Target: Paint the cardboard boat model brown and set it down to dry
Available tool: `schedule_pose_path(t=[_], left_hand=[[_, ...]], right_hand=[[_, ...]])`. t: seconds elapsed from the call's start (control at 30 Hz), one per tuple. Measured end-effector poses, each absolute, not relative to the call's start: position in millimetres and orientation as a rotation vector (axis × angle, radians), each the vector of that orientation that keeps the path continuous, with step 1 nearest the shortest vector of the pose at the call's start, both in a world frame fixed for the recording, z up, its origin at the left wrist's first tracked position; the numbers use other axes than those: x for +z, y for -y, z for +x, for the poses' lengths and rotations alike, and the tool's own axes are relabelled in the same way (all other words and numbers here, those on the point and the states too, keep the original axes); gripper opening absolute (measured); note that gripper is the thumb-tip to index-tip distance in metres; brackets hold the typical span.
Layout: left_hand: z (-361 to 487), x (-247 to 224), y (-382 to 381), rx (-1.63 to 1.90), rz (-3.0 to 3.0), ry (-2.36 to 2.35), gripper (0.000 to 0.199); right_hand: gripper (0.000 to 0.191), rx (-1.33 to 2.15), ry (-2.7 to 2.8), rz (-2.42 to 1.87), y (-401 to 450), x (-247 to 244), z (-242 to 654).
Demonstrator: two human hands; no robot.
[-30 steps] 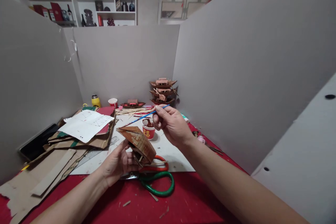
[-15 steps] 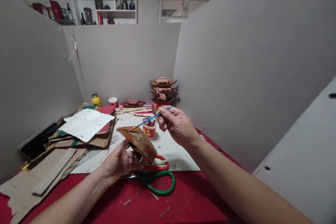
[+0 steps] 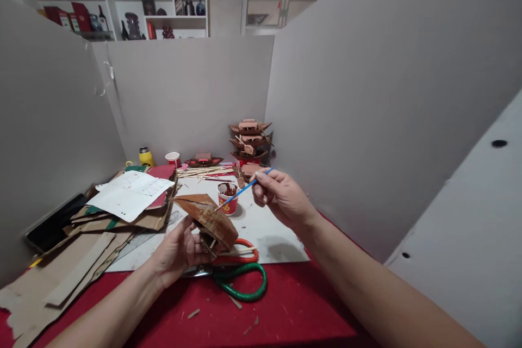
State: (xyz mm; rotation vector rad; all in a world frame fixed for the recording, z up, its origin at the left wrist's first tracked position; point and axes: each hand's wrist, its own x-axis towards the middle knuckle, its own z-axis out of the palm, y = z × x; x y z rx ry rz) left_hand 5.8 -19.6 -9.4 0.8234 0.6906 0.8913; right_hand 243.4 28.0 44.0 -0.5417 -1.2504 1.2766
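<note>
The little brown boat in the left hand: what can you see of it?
The boat looks like brown-stained wood or card, its surface patchy, one end pointed. It is tilted, underside showing, above the scissors. The left hand holds it from below; the tip of a blue brush meets its hull.

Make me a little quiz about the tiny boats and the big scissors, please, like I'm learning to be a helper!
1. What does the right hand hold?
A) a round yellow bottle
B) a thin blue paintbrush
C) a red-and-white paper cup
2. True or false: the left hand holds a brown, pointed model boat.
3. Fill in the missing colour: the big metal scissors have one green looped handle and one ____ looped handle.

Key: 1. B; 2. True; 3. orange
</note>
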Motion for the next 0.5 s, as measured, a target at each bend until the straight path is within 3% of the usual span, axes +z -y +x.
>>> schedule_pose_path(t=[0.33,0.5], left_hand=[[1.6,-17.5,15.9,0.908,0.835,-0.661,0.069],[0.9,-15.4,15.8,0.897,0.836,-0.622,0.076]], right_hand=[[0.041,1.211,1.274,-0.516,-29.6,50.4,231.4],[0.041,1.164,1.263,-0.557,-27.5,45.5,247.4]])
